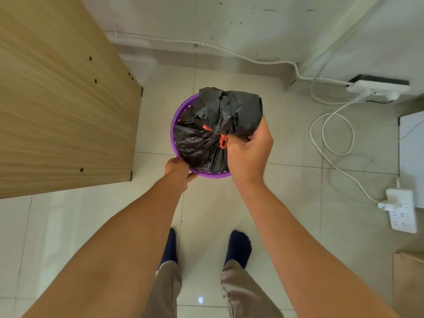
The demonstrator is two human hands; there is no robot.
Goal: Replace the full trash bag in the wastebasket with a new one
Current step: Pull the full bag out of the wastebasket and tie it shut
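The right hand [249,150] is closing its fingers around the gathered neck of the black trash bag [218,129], beside the orange drawstring [223,143]. The left hand [177,169] is gripping the near rim of the purple wastebasket [175,115], fingers curled over the edge, steadying it. The full bag is sitting inside the basket, its bunched top rising above the rim, on the tiled floor [286,180] beside a wooden desk [57,99]. The removal step appears to be in hand. Next, the bag likely needs a straight upward pull while the left hand is holding the basket down. White cables [332,134] and a power strip [401,211] are lying to the right.
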